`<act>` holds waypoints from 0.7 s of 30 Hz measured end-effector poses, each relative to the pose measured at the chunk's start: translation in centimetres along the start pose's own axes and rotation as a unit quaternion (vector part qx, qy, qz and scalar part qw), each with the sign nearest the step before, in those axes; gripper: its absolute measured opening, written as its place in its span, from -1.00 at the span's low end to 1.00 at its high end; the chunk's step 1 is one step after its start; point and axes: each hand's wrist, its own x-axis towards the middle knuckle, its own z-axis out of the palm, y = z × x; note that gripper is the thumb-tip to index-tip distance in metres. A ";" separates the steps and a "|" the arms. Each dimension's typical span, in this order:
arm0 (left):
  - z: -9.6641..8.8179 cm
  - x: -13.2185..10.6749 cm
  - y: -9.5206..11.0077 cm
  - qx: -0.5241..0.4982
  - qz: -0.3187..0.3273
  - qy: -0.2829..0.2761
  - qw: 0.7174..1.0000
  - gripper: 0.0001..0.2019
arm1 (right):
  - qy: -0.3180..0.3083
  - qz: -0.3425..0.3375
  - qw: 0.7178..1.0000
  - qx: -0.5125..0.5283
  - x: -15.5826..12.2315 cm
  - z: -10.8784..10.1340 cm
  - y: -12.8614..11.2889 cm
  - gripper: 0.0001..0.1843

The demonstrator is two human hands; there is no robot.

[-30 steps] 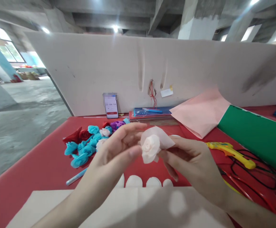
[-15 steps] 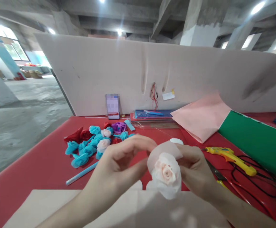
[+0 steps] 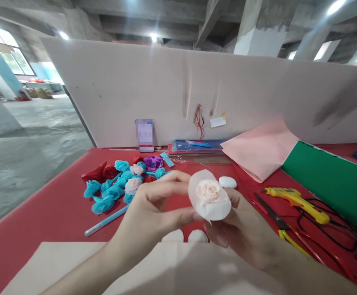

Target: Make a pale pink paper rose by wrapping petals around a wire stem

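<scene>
A pale pink paper rose [image 3: 209, 196] is held up over the red table [image 3: 52, 213] between both of my hands. My left hand [image 3: 153, 209] pinches its left edge with thumb and fingers. My right hand [image 3: 246, 235] cups it from below and the right, fingers closed on its base. Loose pale petal cut-outs [image 3: 184, 236] lie just beneath the hands, at the edge of a pale paper sheet [image 3: 110, 266]. One more white petal piece [image 3: 228, 182] lies behind the rose.
A heap of blue, red, purple and pink paper flowers [image 3: 117, 184] lies at left, with a blue pen [image 3: 106, 221] in front. A yellow glue gun [image 3: 295, 198], scissors [image 3: 276, 223] and black cables [image 3: 335, 229] lie right. Pink sheet [image 3: 258, 149], green sheet [image 3: 328, 176], phone [image 3: 144, 135], board wall behind.
The rose dropped lower and turned to face the camera, then rose again slightly; my hands shifted their grip round it. The camera view swayed a little.
</scene>
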 end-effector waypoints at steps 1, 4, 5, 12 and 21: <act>0.0 0.0 -0.1 0.003 0.000 0.006 1.000 -0.88 | -0.002 0.008 1.000 0.005 0.0 0.0 0.0 -0.82; 0.2 0.2 -0.3 0.009 0.005 0.027 1.000 -0.88 | 0.001 0.020 1.000 0.013 0.0 0.0 0.2 -0.83; 0.3 0.3 -0.4 0.010 0.007 0.034 0.999 -0.89 | 0.004 0.023 1.000 0.014 0.0 0.0 0.3 -0.84; 0.6 0.2 -0.7 0.032 0.027 0.077 0.996 -0.85 | 0.023 0.037 0.999 0.028 -0.1 0.0 0.7 -0.82; 1.7 -0.3 -1.5 0.065 0.058 0.133 0.987 -0.80 | 0.046 0.033 0.998 0.033 -0.3 0.0 1.4 -0.85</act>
